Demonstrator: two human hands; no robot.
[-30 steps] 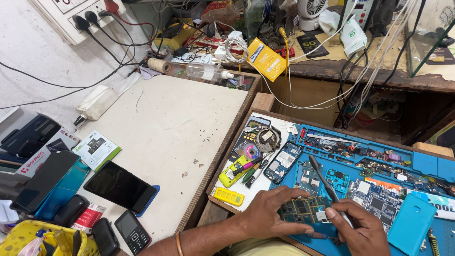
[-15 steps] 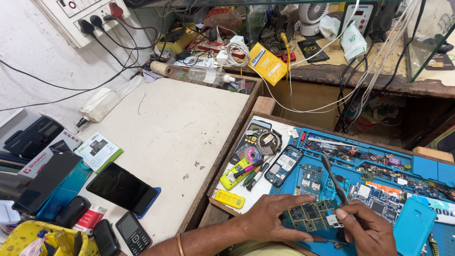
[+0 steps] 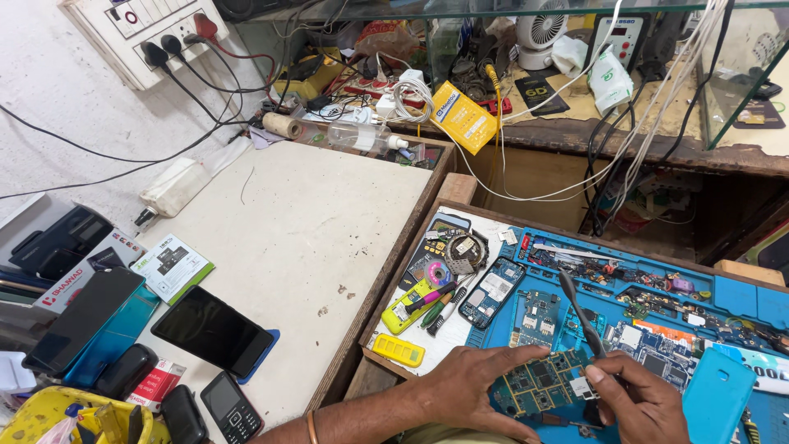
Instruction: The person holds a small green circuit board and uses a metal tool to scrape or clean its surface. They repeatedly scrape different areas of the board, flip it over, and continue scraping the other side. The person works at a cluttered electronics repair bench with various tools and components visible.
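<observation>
Circuit board (image 3: pixel 538 382) — green, populated, lying on the blue mat (image 3: pixel 740 300) at its near edge, toward the left end, long axis running left–right and rising slightly to the right. Left hand (image 3: pixel 472 386) rests on the board's left half, fingers (image 3: pixel 526 355) spread flat along its far edge, pinning it down. Right hand (image 3: pixel 645 403) sits just right of the board, fingers pressed together in a pinch on a dark-handled tool (image 3: pixel 579 308); the tool leans up and away to the left, its tip hidden at the board's right end, so contact there cannot be confirmed. Key relation: the board lies to the left of the right fingertips and directly under the left ones — the right hand is nearer the working end, the left holds the other end. Outward: more boards and small parts lie across the mat; a teal phone cover (image 3: pixel 717 395) sits at the mat's near right corner. Left of the mat, a white sheet carries a phone shell (image 3: pixel 491 292), pens and a yellow keypad (image 3: pixel 398 349). On the white bench at left: a black phone (image 3: pixel 212 330) near the front edge, a keypad phone (image 3: pixel 233 407) beside it, a plastic bottle (image 3: pixel 366 136) at the far edge.
</observation>
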